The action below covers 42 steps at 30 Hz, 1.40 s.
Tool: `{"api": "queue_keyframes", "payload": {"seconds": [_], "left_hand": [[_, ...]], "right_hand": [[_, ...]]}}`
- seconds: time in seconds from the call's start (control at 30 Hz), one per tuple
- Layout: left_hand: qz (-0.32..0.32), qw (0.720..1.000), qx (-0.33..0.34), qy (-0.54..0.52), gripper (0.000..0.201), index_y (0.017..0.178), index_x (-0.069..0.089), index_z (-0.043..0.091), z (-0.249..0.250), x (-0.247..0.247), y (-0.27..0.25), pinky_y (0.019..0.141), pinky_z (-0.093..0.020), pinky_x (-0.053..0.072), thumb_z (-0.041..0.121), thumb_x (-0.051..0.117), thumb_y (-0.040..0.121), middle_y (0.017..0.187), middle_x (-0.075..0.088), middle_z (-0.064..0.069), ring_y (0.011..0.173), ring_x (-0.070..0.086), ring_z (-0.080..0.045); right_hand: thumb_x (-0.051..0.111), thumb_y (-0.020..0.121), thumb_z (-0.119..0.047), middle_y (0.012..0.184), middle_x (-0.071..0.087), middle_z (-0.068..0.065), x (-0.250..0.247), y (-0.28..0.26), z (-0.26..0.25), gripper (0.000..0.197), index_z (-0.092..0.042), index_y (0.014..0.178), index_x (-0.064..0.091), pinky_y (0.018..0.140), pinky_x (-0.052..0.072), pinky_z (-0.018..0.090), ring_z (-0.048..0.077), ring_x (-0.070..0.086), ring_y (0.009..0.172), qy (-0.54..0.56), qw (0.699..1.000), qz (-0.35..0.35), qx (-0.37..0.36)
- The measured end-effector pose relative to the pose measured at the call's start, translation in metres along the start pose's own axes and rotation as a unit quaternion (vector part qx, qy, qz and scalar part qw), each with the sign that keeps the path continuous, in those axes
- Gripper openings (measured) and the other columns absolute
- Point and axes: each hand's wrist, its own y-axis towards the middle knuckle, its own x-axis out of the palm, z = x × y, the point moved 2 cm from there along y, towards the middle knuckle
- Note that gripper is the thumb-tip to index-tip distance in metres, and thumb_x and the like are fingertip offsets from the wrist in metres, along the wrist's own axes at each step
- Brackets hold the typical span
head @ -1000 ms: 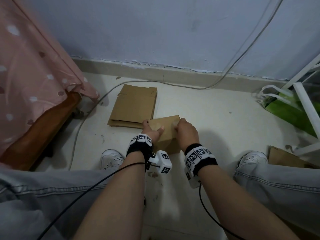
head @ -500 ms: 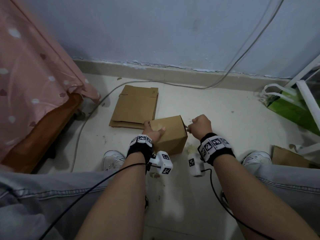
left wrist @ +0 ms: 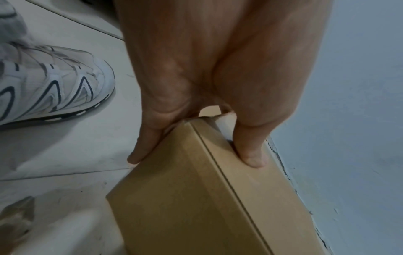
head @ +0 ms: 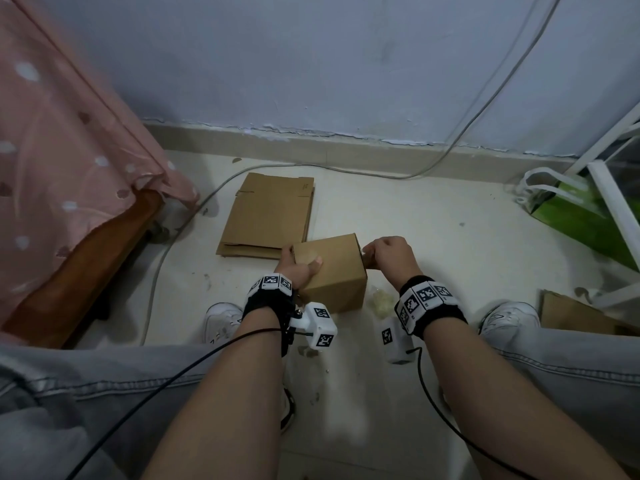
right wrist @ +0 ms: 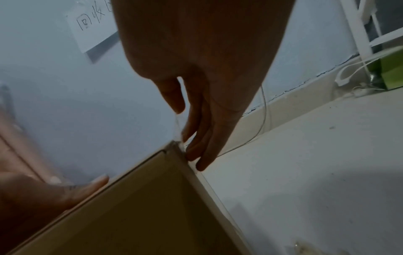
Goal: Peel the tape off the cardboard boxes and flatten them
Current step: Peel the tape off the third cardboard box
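Observation:
A small brown cardboard box (head: 334, 271) stands on the floor between my knees. My left hand (head: 298, 266) grips its left end, thumb on the top face and fingers down the side (left wrist: 144, 148). My right hand (head: 386, 254) is at the box's far right corner. There its thumb and fingers pinch a thin strip of clear tape (right wrist: 177, 128) that runs down to the corner of the box (right wrist: 152, 198). The tape is barely visible in the head view.
Flattened boxes (head: 270, 216) lie stacked behind the box. A crumpled wad of tape (head: 381, 301) lies by my right wrist. More cardboard (head: 575, 313) lies at far right, near a green bag (head: 585, 216) and white rack (head: 613, 199). A bed with pink sheet (head: 69, 150) and a cable (head: 162, 258) are on the left.
My right hand left the box's top, swung out to the right, and now sits back at the far right corner. The box has tipped so its near face shows. My left hand kept its grip.

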Motion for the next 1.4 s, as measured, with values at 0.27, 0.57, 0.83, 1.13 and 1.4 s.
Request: {"api": "queue_keyframes", "payload": {"seconds": [0.27,0.57,0.83,1.13,1.4], "left_hand": [[0.01,0.999,-0.011,-0.046,0.091,0.15,0.018,0.03,-0.002,-0.013,-0.002,0.1,-0.058,0.045,0.037,0.076,0.079,0.14,0.047,-0.006,0.121,0.052,-0.037],[-0.003,0.998,-0.027,-0.054,0.095,0.15,0.017,0.036,0.0,-0.014,-0.008,0.099,-0.058,0.046,0.038,0.078,0.077,0.141,0.047,-0.008,0.119,0.054,-0.037],[-0.008,0.997,-0.045,-0.061,0.111,0.147,0.019,0.043,-0.006,-0.019,-0.003,0.097,-0.061,0.046,0.047,0.081,0.056,0.143,0.046,-0.008,0.12,0.054,-0.039],[0.065,0.995,0.004,0.075,0.083,0.15,0.028,0.027,0.017,-0.033,-0.026,0.101,-0.042,0.046,0.031,0.075,0.082,0.148,0.041,-0.01,0.125,0.05,-0.031],[0.059,0.959,0.002,0.278,0.125,0.139,0.026,0.047,0.038,0.003,-0.032,0.104,-0.057,0.04,0.097,0.055,0.028,0.151,0.031,-0.016,0.133,0.037,-0.042]], "right_hand": [[0.039,0.088,-0.059,0.08,0.075,0.01,0.011,-0.006,0.014,0.061,-0.008,0.078,0.071,0.089,0.057,0.046,0.024,0.073,0.076,-0.023,0.999,-0.034,-0.007],[0.037,0.084,0.004,0.08,0.07,0.015,0.01,-0.006,-0.011,0.034,-0.007,0.079,0.07,0.069,0.06,0.037,0.029,0.069,0.066,-0.081,0.991,0.018,-0.109],[0.068,0.088,-0.039,0.09,0.071,0.021,0.007,0.003,0.003,0.041,0.002,0.086,0.065,0.079,0.062,0.041,0.029,0.073,0.082,0.082,0.995,-0.054,0.001],[0.074,0.077,0.007,0.068,0.063,0.009,0.018,-0.003,-0.003,0.041,-0.013,0.105,0.051,0.082,0.06,0.037,0.025,0.069,0.072,0.118,0.992,-0.048,-0.026],[0.062,0.079,0.01,0.075,0.07,0.017,0.041,-0.01,-0.012,0.023,-0.006,0.065,0.07,0.081,0.061,0.043,0.029,0.07,0.076,0.018,0.997,-0.08,0.008]]}}
